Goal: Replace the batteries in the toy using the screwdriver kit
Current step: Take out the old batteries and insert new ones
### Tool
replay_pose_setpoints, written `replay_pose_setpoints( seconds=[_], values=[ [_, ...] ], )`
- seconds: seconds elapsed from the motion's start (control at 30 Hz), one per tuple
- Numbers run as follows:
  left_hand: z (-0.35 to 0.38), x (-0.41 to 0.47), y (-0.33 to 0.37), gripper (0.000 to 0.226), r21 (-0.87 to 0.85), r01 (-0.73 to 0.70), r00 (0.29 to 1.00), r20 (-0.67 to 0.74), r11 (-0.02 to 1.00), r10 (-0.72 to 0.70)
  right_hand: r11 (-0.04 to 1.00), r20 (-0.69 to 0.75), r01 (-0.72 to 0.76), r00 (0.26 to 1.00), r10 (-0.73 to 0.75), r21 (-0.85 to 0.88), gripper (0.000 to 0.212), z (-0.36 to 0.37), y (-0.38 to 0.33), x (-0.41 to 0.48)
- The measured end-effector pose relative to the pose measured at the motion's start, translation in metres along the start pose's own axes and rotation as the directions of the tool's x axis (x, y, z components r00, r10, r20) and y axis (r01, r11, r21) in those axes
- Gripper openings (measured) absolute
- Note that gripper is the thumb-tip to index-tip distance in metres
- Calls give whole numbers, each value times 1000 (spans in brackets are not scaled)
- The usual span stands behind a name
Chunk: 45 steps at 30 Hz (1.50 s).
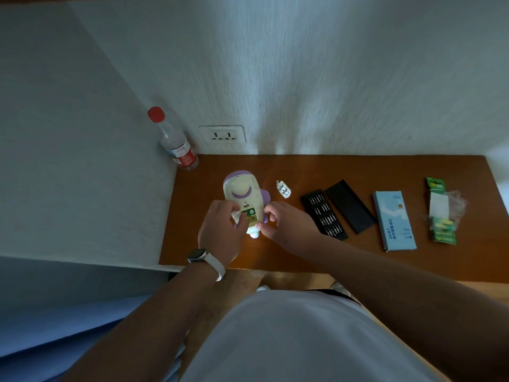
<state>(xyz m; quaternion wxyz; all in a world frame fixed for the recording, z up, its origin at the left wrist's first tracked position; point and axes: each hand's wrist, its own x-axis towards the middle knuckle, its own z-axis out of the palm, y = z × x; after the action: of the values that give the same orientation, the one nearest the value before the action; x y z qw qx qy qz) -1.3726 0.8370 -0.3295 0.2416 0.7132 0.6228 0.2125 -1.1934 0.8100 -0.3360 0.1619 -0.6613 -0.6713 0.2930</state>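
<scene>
A cream and purple toy (241, 190) lies on its front on the brown desk (303, 260), its battery compartment (250, 215) open and showing green inside. My left hand (223, 230) grips the toy's left side, fingers at the compartment's edge. My right hand (278, 220) pinches the toy's lower right side. A small white cover piece (283, 189) lies just right of the toy. The black bit tray (323, 215) and its black lid (349, 206) lie further right. No screwdriver handle is visible.
A light blue kit box (394, 220) and a green battery pack (440, 213) lie at the desk's right. A clear bottle with a red cap (176, 142) stands in the back left corner by a wall socket (222, 135). Walls bound the desk at back and left.
</scene>
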Motion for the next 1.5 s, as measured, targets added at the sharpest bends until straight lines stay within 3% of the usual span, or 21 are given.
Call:
replay_pose_setpoints(
  seconds=[0.13, 0.27, 0.43, 0.6, 0.77, 1.13, 1.3, 1.5],
  values=[
    [-6, -4, 8, 24, 82, -219, 975, -13, 972, 220, 1000, 5, 15, 1000, -15, -2, 29, -7, 0, -6],
    [-8, -1, 20, 25, 239, -529, 836, -23, 815, 549, 999, -64, 18, 998, -21, -46, 39, -16, 4, -16],
    [5, 5, 52, 33, 228, -675, 730, 61, 702, 681, 992, -122, 18, 992, -34, -127, 36, -40, 20, -39],
    [37, 6, 88, 35, 229, -675, 737, 232, 701, 634, 978, -196, -72, 980, 33, -198, 44, -70, 54, -72],
    [80, -5, 139, 38, 240, -734, 679, 274, 636, 681, 970, -212, -145, 972, 102, -196, 49, -104, 102, -108],
    [191, -43, 260, 44, 272, -755, 650, 430, 596, 627, 939, -219, -225, 961, 169, -262, 50, -181, 234, -189],
    [233, -58, 294, 42, 252, -706, 686, 477, 662, 549, 937, -212, -247, 957, 197, -246, 45, -198, 291, -212],
    [278, -68, 311, 46, 271, -671, 677, 604, 691, 421, 936, -189, -288, 949, 251, -202, 41, -202, 353, -221]
  ],
)
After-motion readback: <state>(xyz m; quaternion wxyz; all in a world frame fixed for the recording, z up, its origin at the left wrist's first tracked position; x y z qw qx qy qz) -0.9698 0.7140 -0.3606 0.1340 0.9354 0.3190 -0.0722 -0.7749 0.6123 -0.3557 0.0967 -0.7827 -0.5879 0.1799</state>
